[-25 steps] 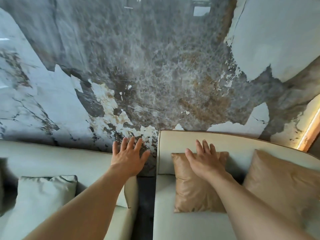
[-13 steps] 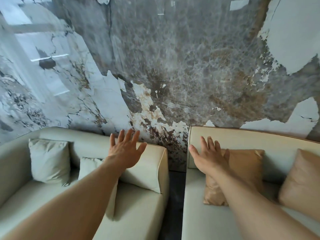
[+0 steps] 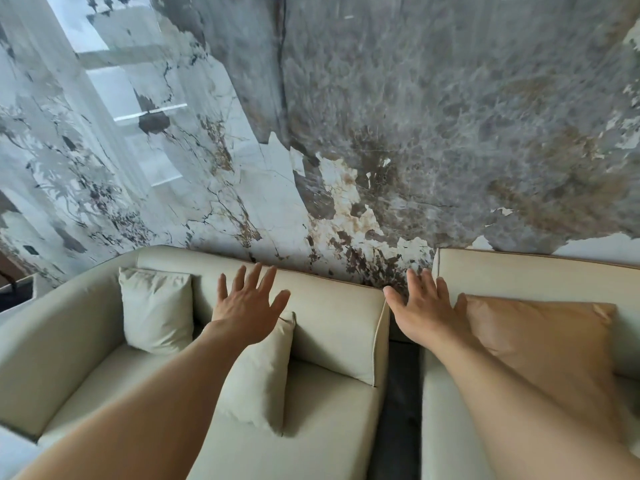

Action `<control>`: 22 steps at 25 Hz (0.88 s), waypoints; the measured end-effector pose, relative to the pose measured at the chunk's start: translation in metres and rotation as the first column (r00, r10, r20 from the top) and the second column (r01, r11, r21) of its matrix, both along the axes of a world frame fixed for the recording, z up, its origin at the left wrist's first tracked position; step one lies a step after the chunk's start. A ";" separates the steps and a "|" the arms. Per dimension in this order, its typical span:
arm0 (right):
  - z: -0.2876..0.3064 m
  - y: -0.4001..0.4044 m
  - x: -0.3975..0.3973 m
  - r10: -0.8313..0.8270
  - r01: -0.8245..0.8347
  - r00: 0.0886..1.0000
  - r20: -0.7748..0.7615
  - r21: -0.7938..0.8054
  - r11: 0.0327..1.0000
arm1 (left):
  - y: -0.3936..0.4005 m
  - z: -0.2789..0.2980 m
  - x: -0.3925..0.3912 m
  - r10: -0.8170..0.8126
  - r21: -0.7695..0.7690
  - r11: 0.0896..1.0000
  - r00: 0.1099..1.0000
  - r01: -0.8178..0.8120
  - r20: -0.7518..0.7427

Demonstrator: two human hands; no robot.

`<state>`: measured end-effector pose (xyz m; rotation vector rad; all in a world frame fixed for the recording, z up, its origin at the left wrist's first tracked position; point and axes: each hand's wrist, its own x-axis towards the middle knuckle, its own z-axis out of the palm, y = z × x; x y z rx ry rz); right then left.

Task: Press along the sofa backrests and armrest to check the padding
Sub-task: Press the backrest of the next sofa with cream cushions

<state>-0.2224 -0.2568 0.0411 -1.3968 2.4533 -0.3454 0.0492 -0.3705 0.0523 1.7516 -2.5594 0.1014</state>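
Observation:
Two pale green sofa sections stand side by side against a marbled wall. The left section's backrest (image 3: 332, 317) runs behind my left hand (image 3: 247, 303), which is held flat with fingers spread just in front of it; contact cannot be told. Its curved armrest (image 3: 59, 334) wraps round the far left. My right hand (image 3: 424, 311) is open, fingers spread, over the gap between the sections, near the edge of the right backrest (image 3: 540, 275). Neither hand holds anything.
Two pale green cushions (image 3: 157, 308) (image 3: 258, 379) lean on the left section. A tan cushion (image 3: 543, 344) leans on the right backrest beside my right wrist. A dark floor strip (image 3: 401, 410) separates the seats. The glossy marble wall (image 3: 346, 133) rises behind.
My view has swung left, bringing the left sofa section and its armrest into sight. My left hand now lies before the left backrest; my right hand has left the tan cushion for the gap.

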 end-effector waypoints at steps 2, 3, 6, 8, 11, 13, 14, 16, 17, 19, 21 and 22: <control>-0.009 -0.033 0.056 -0.042 0.044 0.998 -0.051 0.028 0.999 | -0.052 -0.020 0.049 -0.029 0.028 0.999 0.999 0.030 -0.032; -0.017 -0.061 0.103 -0.093 0.097 0.993 -0.076 0.056 0.994 | -0.092 -0.035 0.088 -0.080 0.058 0.995 0.996 0.082 -0.045; -0.024 -0.086 0.140 -0.148 0.160 0.979 -0.140 0.072 0.985 | -0.132 -0.051 0.116 -0.164 0.062 0.984 0.983 0.169 -0.083; -0.025 -0.090 0.142 -0.128 0.141 0.979 -0.161 0.070 0.988 | -0.136 -0.051 0.122 -0.169 0.026 0.985 0.980 0.173 -0.101; -0.029 -0.104 0.165 -0.124 0.138 0.974 -0.188 0.062 0.989 | -0.162 -0.053 0.138 -0.181 0.014 0.983 0.978 0.184 -0.102; -0.040 -0.129 0.188 -0.164 0.184 0.967 -0.197 0.085 0.979 | -0.197 -0.064 0.150 -0.235 0.030 0.971 0.966 0.239 -0.108; -0.044 -0.137 0.191 -0.180 0.200 0.963 -0.201 0.084 0.976 | -0.208 -0.072 0.149 -0.251 0.036 0.966 0.961 0.257 -0.114; -0.052 -0.152 0.189 -0.196 0.218 0.957 -0.213 0.090 0.972 | -0.223 -0.085 0.145 -0.276 0.034 0.958 0.951 0.284 -0.139; -0.059 -0.164 0.186 -0.196 0.219 0.956 -0.220 0.084 0.972 | -0.232 -0.095 0.144 -0.276 0.042 0.958 0.951 0.284 -0.141; -0.079 -0.189 0.177 -0.192 0.212 0.955 -0.225 0.070 0.975 | -0.252 -0.116 0.138 -0.271 0.065 0.957 0.954 0.281 -0.128; -0.107 -0.212 0.163 -0.184 0.205 0.956 -0.230 0.072 0.976 | -0.272 -0.142 0.125 -0.266 0.083 0.958 0.958 0.275 -0.111; -0.123 -0.222 0.153 -0.185 0.207 0.955 -0.231 0.075 0.976 | -0.282 -0.157 0.116 -0.263 0.090 0.958 0.959 0.273 -0.105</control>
